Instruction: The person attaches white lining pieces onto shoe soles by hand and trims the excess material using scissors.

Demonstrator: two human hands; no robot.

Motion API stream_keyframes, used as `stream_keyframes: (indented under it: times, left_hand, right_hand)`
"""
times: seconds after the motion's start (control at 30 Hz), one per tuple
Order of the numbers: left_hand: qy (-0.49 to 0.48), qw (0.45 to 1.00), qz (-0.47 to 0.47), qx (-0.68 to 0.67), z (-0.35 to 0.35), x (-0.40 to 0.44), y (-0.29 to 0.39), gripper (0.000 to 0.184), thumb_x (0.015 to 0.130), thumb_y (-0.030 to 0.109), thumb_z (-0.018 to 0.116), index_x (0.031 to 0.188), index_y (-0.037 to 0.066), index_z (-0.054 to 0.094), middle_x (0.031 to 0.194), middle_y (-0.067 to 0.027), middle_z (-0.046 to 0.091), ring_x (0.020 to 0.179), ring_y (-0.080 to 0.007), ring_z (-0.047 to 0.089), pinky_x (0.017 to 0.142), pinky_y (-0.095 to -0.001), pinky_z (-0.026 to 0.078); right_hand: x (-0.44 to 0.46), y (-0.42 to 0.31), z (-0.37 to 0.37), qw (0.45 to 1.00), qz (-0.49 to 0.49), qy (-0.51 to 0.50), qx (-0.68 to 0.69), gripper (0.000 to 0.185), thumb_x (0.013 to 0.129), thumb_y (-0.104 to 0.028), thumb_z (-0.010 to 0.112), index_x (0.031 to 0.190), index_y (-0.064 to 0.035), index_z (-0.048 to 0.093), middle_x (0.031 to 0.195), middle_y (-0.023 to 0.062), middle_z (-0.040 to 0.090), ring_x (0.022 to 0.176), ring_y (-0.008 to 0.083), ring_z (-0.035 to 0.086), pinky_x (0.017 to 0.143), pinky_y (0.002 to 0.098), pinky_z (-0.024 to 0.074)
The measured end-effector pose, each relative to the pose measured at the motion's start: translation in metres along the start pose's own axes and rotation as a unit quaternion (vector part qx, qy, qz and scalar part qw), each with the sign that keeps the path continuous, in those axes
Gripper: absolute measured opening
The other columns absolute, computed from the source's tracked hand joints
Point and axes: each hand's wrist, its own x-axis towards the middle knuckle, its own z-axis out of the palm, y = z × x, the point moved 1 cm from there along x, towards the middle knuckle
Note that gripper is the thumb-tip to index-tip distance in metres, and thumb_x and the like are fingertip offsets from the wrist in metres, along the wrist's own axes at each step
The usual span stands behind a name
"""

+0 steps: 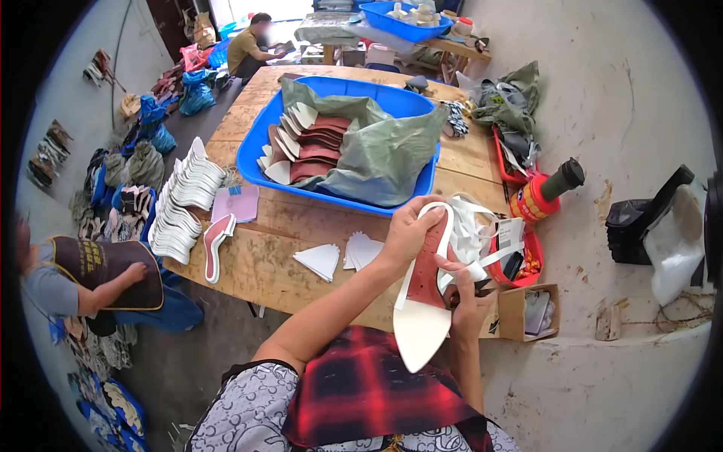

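An insole (428, 279) is held up beyond the near edge of the table (260, 282), its toe pointing down. The left hand (413, 227) pinches its heel; the right hand (472, 305) is closed on the white strip (465, 226) beside it. Edging seems partly done, with loose strip left over. White-edged pieces (181, 215) stand in a row, apparently finished; more insoles (316, 151) in the tub (380, 92) are partly hidden by a sheet (392, 158). Something dark by the right fingers is unclear.
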Motion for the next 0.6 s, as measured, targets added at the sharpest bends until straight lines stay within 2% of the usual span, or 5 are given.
stream_keyframes:
  times: [0.1, 0.13, 0.27, 0.47, 0.6]
  left_hand:
    - [0.052, 0.997, -0.064, 0.001, 0.004, -0.002, -0.009, 0.022, 0.092, 0.013, 0.057, 0.112, 0.004, 0.059, 0.094, -0.0022, 0.063, 0.082, -0.0078, 0.06, 0.073, -0.0231, 0.049]
    - [0.042, 0.994, -0.091, -0.047, 0.002, -0.001, -0.017, 0.02, 0.093, 0.015, 0.055, 0.11, 0.005, 0.058, 0.094, -0.0031, 0.062, 0.083, -0.0113, 0.06, 0.075, -0.0265, 0.05]
    - [0.074, 0.962, -0.195, -0.177, -0.005, -0.002, -0.036, 0.018, 0.096, 0.018, 0.049, 0.11, 0.007, 0.054, 0.098, -0.0065, 0.061, 0.084, -0.0175, 0.061, 0.078, -0.0317, 0.051]
    - [0.119, 0.945, -0.205, -0.226, -0.013, -0.014, -0.063, 0.032, 0.097, 0.024, 0.046, 0.122, 0.003, 0.048, 0.101, -0.0076, 0.058, 0.088, -0.0177, 0.058, 0.08, -0.0335, 0.05]
    - [0.008, 0.939, 0.084, 0.334, -0.034, -0.046, -0.013, 0.045, 0.088, 0.033, 0.063, 0.12, 0.003, 0.055, 0.106, -0.0093, 0.055, 0.1, -0.0223, 0.053, 0.09, -0.0317, 0.041]
  right_hand:
    - [0.0, 0.027, -0.019, 0.997, 0.048, 0.012, 0.06, 0.024, 0.093, -0.018, 0.053, 0.093, 0.0009, 0.067, 0.098, 0.0152, 0.07, 0.043, -0.0004, 0.035, 0.041, 0.02, 0.0255]
    - [-0.003, 0.034, -0.029, 0.995, 0.076, -0.011, 0.066, 0.025, 0.093, -0.019, 0.053, 0.098, 0.0012, 0.067, 0.105, 0.0173, 0.068, 0.059, 0.0041, 0.053, 0.053, 0.0207, 0.041]
    - [-0.019, 0.047, -0.021, 0.955, 0.089, -0.078, 0.27, 0.036, 0.086, -0.023, 0.064, 0.112, 0.0012, 0.059, 0.125, 0.0204, 0.055, 0.12, 0.0277, 0.05, 0.103, 0.0363, 0.0365]
    - [-0.035, 0.036, 0.006, 0.997, -0.017, -0.079, -0.01, 0.114, 0.053, -0.015, 0.089, 0.142, -0.0053, 0.019, 0.136, 0.0107, 0.034, 0.121, 0.0206, 0.044, 0.095, 0.0301, 0.0423]
    - [-0.011, 0.002, -0.005, 0.984, 0.027, -0.061, 0.168, 0.109, 0.059, -0.03, 0.086, 0.143, -0.0022, 0.022, 0.127, 0.0131, 0.049, 0.11, 0.0225, 0.055, 0.093, 0.0324, 0.0479]
